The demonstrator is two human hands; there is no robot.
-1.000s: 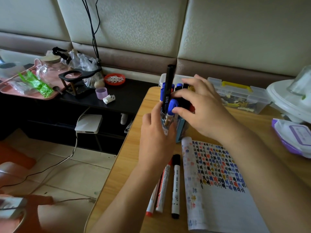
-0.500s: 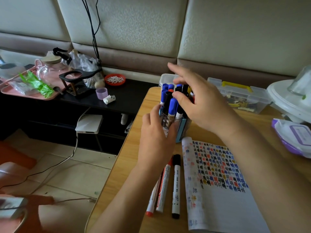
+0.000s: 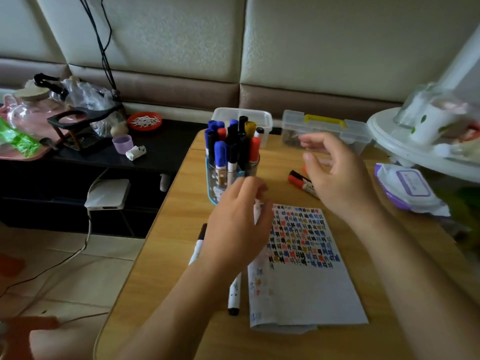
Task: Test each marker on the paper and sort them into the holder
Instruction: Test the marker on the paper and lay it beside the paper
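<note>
A wooden bench [image 3: 166, 268] stands against a padded wall [image 3: 337, 48], with a low black shelf [image 3: 161, 152] off its left edge and a tiled floor [image 3: 78, 268] below. Near the far left corner of the bench is the clear holder [image 3: 215, 188], packed with upright markers [image 3: 220, 154] capped blue, red, black and yellow. The paper [image 3: 311, 289] lies toward the near edge, its far half covered in coloured test marks. 2 clear boxes sit at the far edge: a plain one [image 3: 262, 120] behind the holder and one with a yellow handle [image 3: 324, 123]. A pack of wipes [image 3: 407, 188] lies at the right edge.

The left hand [image 3: 233, 229] hovers palm down between holder and paper, fingers bent. The right hand [image 3: 337, 178] is raised right of the holder, fingers loosely spread and holding nothing.

A red-and-black marker [image 3: 298, 180] lies on the bench, partly behind the right hand. The left hand and forearm cover most of 2 white markers: a dark-capped one [image 3: 199, 242] and a black-capped one [image 3: 234, 294] beside the paper's left edge. Both hands are blurred; something white shows at the left fingertips, and I cannot tell whether that hand grips it.
</note>
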